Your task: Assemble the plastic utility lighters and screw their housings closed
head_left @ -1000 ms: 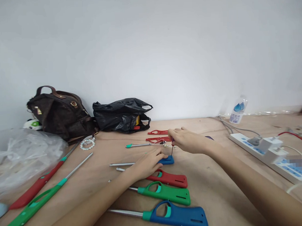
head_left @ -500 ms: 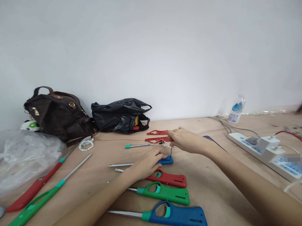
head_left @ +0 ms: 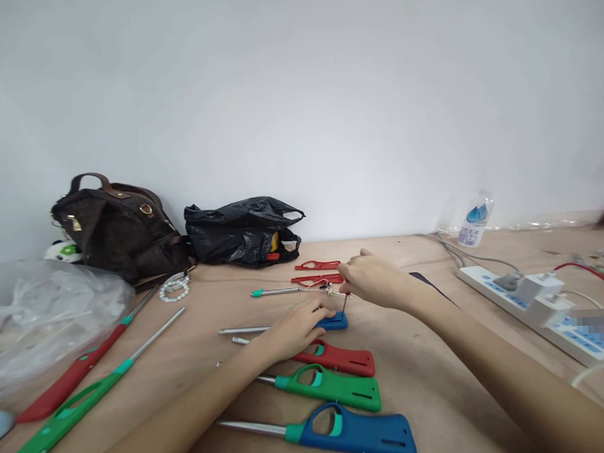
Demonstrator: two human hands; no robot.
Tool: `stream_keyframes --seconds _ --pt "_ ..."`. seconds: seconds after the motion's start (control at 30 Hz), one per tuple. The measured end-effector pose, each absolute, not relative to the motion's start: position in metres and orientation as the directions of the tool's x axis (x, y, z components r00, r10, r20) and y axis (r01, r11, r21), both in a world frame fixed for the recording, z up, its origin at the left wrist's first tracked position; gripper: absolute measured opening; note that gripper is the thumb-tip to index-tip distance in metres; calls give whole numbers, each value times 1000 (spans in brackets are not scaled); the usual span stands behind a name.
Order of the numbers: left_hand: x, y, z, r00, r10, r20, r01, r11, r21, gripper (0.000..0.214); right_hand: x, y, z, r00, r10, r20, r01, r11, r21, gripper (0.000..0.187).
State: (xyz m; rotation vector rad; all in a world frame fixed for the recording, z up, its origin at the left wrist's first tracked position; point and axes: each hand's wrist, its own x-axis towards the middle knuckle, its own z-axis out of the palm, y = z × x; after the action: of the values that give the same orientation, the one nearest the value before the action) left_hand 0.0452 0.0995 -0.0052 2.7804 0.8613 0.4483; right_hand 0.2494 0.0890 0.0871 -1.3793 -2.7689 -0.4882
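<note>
My left hand (head_left: 299, 325) rests over a blue gas lighter (head_left: 339, 321), its fingers curled around and pressing the handle on the table. The lighter's metal tube points left from under that hand. In my right hand (head_left: 371, 277) is a thin screwdriver (head_left: 345, 303), gripped by closed fingers that hide its handle; its shaft meets the lighter's right end. Nearer to me lie a red lighter (head_left: 345, 359), a green lighter (head_left: 339, 390) and a larger-looking blue lighter (head_left: 364, 432). Beyond my hands are two red handle halves (head_left: 318, 266) and a loose metal tube with wires (head_left: 279, 291).
On the left lie another red lighter (head_left: 71, 382), another green lighter (head_left: 65, 424), a clear plastic bag (head_left: 66, 317) and a bracelet (head_left: 175, 290). A brown bag (head_left: 122, 228) and black plastic bag (head_left: 237, 233) stand by the wall. A power strip (head_left: 541, 316) and bottle (head_left: 476, 222) are right.
My right hand has shifted very slightly to the right, and the screwdriver shaft leans a little more. My left hand stays on the blue lighter. The whole view has moved a touch.
</note>
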Motion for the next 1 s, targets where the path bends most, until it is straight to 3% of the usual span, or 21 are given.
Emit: stream_keyframes --seconds 0.1,0.33,0.4,0.53,0.77,0.87,1.0 --pt "45 99 -5 782 572 246 507 -814 283 33 249 94 85 -551 821 152 810 481 335 35" --pt "44 100 -6 781 568 258 502 -818 281 31 263 92 84 -659 736 154 752 645 135 6" --pt "45 100 -6 782 573 245 509 -814 279 32 258 94 85 -632 762 140 773 605 194 7" --pt "45 99 -5 782 572 249 502 -814 294 33 250 94 86 -563 816 132 801 499 332 30" --pt "45 99 -6 778 579 244 516 -810 279 33 261 86 83 -653 742 155 758 636 148 11" --pt "45 99 -5 776 585 234 528 -806 267 34 252 90 81 -656 738 159 751 615 240 7" --pt "45 98 -5 778 583 234 527 -809 260 34 242 93 78 -606 767 211 773 505 384 26"
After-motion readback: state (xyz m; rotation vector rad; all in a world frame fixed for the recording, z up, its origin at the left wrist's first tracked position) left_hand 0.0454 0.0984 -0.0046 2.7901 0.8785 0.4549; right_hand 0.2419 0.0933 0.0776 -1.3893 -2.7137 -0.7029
